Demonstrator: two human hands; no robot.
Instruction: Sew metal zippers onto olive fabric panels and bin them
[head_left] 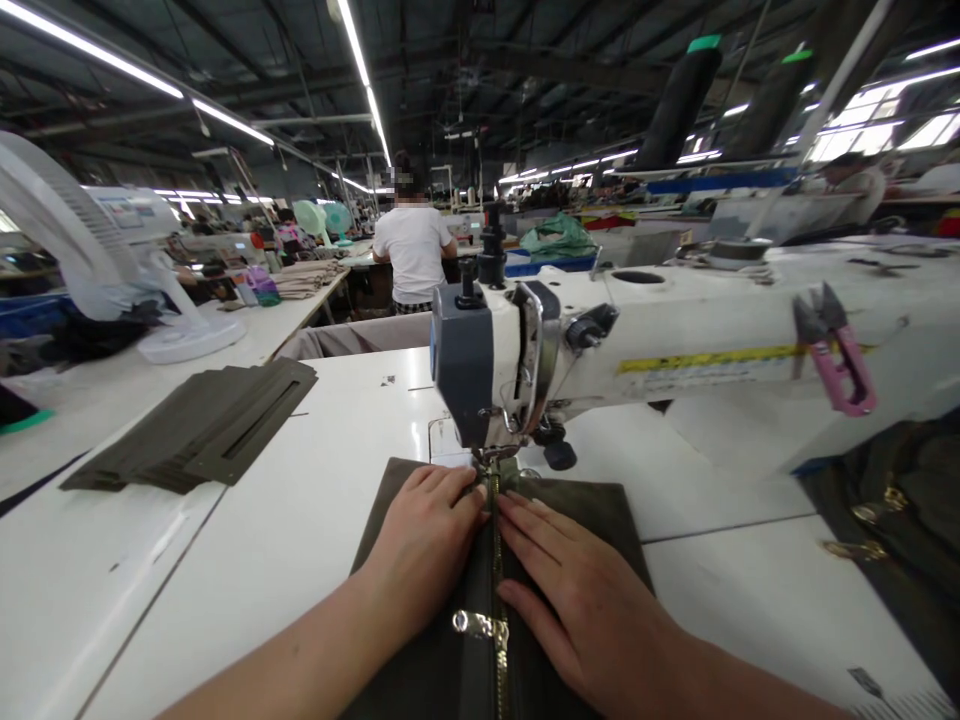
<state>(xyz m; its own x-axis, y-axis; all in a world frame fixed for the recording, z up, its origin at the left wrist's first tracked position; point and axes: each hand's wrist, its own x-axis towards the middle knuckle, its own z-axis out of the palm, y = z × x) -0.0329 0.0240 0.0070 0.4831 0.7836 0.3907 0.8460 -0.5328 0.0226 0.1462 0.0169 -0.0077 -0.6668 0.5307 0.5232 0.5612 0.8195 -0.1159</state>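
Note:
A dark olive fabric panel (607,510) lies under the needle area of a white and grey sewing machine (463,365). A brass-toothed zipper (496,545) runs down its middle, and a shiny metal zipper pull (474,625) rests across the lower part. My left hand (431,540) is closed at the panel's left side, fingers bent, fingertips and thumb gathered at the zipper edge just before the presser foot. Flat on the right side, my right hand (577,585) has its fingers stretched toward the foot, its fingertips beside the zipper.
Flat olive pieces with slots (199,420) are stacked at left, near a white fan (184,325). Pink thread snips (840,365) sit against the machine arm. Dark fabric with metal pulls (892,540) lies at right. A person in a white shirt (412,250) is farther ahead.

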